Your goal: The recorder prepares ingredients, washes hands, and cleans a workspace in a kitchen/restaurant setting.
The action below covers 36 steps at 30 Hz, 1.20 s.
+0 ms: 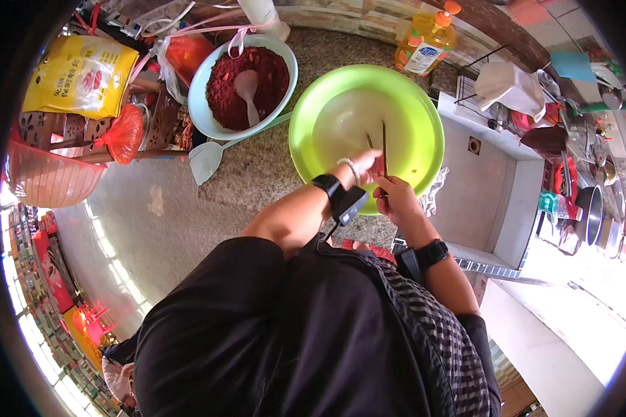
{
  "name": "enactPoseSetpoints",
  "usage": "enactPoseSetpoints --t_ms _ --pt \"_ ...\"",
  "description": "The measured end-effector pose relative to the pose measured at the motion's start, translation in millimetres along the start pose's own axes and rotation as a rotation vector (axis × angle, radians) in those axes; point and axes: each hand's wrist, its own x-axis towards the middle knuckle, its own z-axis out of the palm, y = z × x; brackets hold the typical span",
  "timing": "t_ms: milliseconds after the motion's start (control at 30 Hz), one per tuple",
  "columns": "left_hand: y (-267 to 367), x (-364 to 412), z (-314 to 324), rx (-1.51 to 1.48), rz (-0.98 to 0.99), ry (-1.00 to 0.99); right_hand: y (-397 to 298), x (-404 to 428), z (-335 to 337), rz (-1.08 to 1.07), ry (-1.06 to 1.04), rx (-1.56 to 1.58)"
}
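A large lime-green plastic basin (432,122) with cloudy liquid stands on the speckled stone counter before me. Over its near side my right hand (398,197) is closed around the near end of a pair of chopsticks (385,136), thin and dark, whose far ends point into the basin. Beside it, my left hand (365,162) reaches over the basin near the chopsticks; its fingers are partly hidden, so I cannot tell what they hold. Further left, a pale blue bowl (202,115) holds dark red crumbly powder with a spoon (247,89) lying in it.
A pale plastic spatula (206,159) lies beside the bowl. Behind the basin stands a yellow dish soap bottle (424,46). A stone sink (480,182) and a wire rack (467,96) are at right. At left are a yellow bag (81,77) and a pink mesh basket (52,174).
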Motion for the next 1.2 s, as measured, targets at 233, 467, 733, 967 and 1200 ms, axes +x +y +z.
enactPoseSetpoints --t_ms 233,467,733,967,1200 --pt "-6.0 -16.4 22.4 0.032 0.081 0.020 -5.5 0.7 6.6 0.017 0.056 -0.165" --pt "9.7 -3.1 21.8 -0.090 0.078 -0.024 -9.0 0.7 4.1 -0.135 0.160 -0.554" --pt "31.3 9.0 3.4 -0.096 0.121 0.209 11.3 5.5 12.2 -0.485 0.334 -1.156" --pt "14.8 0.2 -11.4 0.036 0.065 0.048 1.1 27.7 12.2 -0.382 0.154 -1.146" --pt "28.2 2.9 -7.5 1.717 0.427 0.568 25.5 68.3 15.9 -0.435 0.338 -1.232"
